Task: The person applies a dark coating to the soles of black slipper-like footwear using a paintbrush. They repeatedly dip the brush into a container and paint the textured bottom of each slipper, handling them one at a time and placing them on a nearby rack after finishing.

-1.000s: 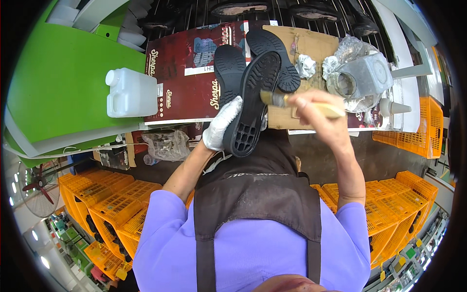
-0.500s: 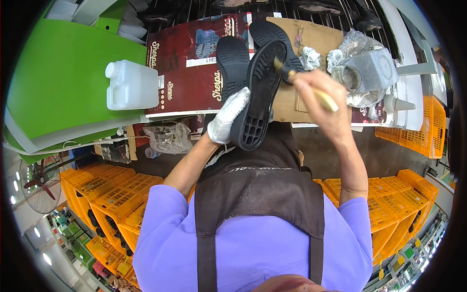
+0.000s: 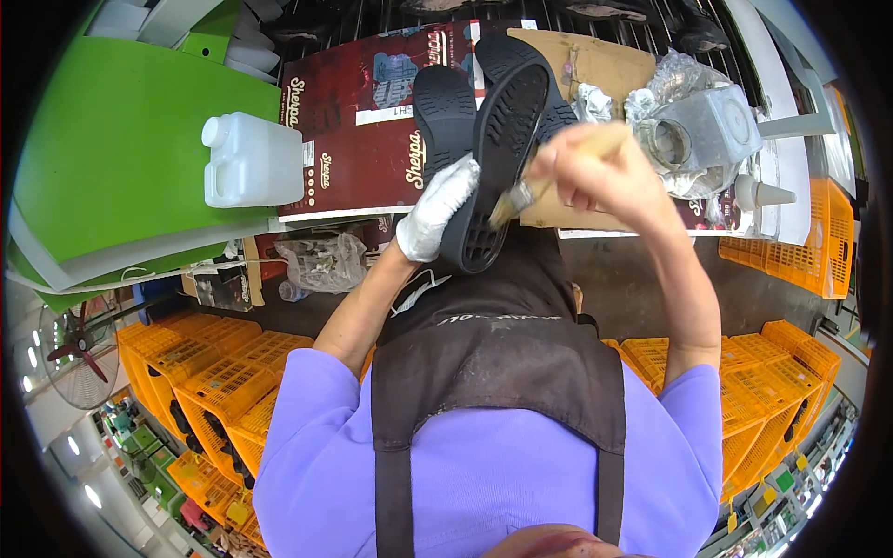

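Nearest, the white-gloved left hand [image 3: 435, 221] clamps the black rubber shoe sole [image 3: 498, 153] tread-up over the bench [image 3: 642, 265], while the bare right hand [image 3: 595, 177] grips a wooden-handled brush [image 3: 544, 181], bristles apparently touching the sole's near edge. Short, even strokes along the rim suit best. Farther left lies a white plastic jug [image 3: 246, 160].

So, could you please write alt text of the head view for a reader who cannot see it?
A gloved left hand holds a black shoe sole tread-up, while the bare right hand puts a small brush to it. Behind lie a second black sole, a white plastic jug and a foil-wrapped container on a cardboard-covered bench.
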`<state>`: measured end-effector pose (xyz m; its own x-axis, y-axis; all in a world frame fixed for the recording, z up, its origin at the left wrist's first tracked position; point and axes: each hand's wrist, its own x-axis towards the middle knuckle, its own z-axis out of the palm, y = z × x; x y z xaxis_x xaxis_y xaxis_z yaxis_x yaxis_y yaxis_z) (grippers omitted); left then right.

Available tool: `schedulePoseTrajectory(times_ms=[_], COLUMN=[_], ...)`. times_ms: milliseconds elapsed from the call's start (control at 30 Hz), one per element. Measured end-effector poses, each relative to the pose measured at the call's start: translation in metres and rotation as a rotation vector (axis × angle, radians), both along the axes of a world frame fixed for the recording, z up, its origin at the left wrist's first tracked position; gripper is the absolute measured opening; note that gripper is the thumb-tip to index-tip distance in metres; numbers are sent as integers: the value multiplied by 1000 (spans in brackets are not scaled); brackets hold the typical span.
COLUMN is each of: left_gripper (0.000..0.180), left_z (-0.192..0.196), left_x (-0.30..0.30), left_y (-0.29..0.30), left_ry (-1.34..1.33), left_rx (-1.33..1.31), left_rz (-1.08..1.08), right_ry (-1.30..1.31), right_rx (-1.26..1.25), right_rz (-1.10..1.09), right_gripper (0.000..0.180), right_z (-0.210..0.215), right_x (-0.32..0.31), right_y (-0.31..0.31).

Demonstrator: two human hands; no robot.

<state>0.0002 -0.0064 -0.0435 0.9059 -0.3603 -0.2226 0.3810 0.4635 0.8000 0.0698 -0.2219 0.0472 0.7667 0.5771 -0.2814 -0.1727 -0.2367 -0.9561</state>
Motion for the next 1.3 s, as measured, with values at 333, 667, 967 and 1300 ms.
schedulePoseTrajectory(times_ms=[333,667,967,1300], left_gripper=[53,57,57,61], left_z=[-22,-1,21,-2], left_x=[-2,4,13,14], left_y=[8,7,-11,-2], left_ry=[132,351,475,299], left_rx=[-53,-560,-542,-566], left_rz=[146,-134,179,-20], right_ry=[-1104,-990,-877,-799], right_rx=[-58,-101,23,152], right_rz=[205,186,445,601], right_gripper=[27,27,27,25], right_z=[-25,-39,-19,-5], right_x=[-14,1,-25,-35], right_y=[-1,-19,-7,1])
